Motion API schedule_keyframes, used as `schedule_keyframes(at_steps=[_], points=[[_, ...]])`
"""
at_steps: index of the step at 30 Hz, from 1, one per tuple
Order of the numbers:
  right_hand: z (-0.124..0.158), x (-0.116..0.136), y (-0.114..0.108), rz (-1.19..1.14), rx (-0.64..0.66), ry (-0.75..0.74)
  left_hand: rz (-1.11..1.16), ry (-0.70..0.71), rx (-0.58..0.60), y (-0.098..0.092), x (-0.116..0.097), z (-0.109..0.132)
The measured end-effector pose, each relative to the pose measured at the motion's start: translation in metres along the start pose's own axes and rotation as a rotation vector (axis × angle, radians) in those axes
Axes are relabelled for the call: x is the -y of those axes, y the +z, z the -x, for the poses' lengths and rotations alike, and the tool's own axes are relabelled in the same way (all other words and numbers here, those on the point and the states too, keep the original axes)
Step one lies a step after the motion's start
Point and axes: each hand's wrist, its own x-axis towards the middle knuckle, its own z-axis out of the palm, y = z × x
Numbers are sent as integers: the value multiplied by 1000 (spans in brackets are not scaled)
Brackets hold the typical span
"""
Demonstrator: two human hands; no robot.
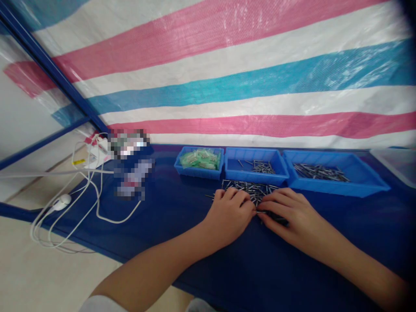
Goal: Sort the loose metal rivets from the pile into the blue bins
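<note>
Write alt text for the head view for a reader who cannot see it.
The left hand and right hand meet at the near edge of a loose pile of small metal pins on a blue table. Behind the pile stand three blue trays, one with green packets, two with pins, before a striped tarp.

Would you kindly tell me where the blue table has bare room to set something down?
Bare table lies right of the right hand, before the largest tray, and between the white cables and left hand. Crowded: the pin pile.
</note>
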Motion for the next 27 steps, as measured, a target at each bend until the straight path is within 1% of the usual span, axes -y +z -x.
schedule_keyframes(at_steps=[9,18,23,27], points=[[0,-1,0,-14,6,-15,-1,1,-9,-1,0,1],[-1,-4,2,-29,-17,-44,2,3,-24,0,0,1],[0,-3,1,-25,1,-28,15,2,-11,-1,0,1],[-1,-4,2,-41,-6,-45,-18,3,4,-2,0,0]])
